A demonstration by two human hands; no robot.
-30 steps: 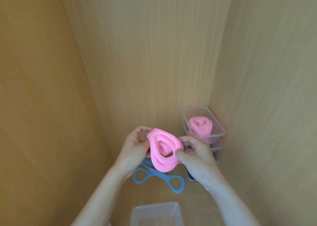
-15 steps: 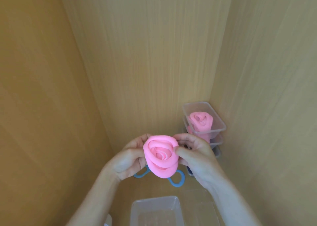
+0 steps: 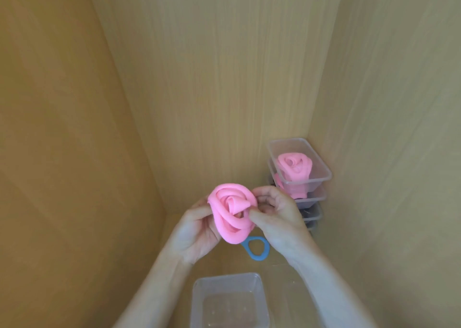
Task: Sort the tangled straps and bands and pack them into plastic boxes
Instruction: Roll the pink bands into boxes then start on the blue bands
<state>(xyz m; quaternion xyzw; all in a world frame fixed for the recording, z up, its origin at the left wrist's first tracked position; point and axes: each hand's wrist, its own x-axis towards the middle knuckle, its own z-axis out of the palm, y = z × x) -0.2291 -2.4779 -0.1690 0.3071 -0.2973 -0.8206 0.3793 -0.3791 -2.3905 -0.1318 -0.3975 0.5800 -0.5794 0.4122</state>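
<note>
Left hand point(image 3: 197, 230): cupped, fingers curled behind and under the left side of a rolled pink band point(image 3: 232, 210), which it holds. Right hand point(image 3: 277, 218): thumb and curled fingers pinch the right edge of the same roll. Both hands hold it in the air above the worktop point(image 3: 224, 260).

Pink band: soft, matte, flat strip wound into a loose spiral, rose-like; outer turns smooth and rounded, inner end folded to a small point at the centre.

Just below the roll, partly hidden by it: blue loop point(image 3: 257, 249), rounded-triangle shape, smooth, lying flat on the worktop.

Nearer the camera, bottom centre: clear plastic box point(image 3: 225, 276), rectangular, rounded corners, translucent walls, open top, nothing seen inside.

Far right corner: stack of clear boxes point(image 3: 321, 175), same type. The top one holds a second pink roll point(image 3: 294, 165), same spiral form. The box beneath shows more pink through its wall; contents of the lower boxes are dark, cannot tell what.

Surround: wooden panels point(image 3: 212, 78), pale, fine vertical grain, on three sides.
</note>
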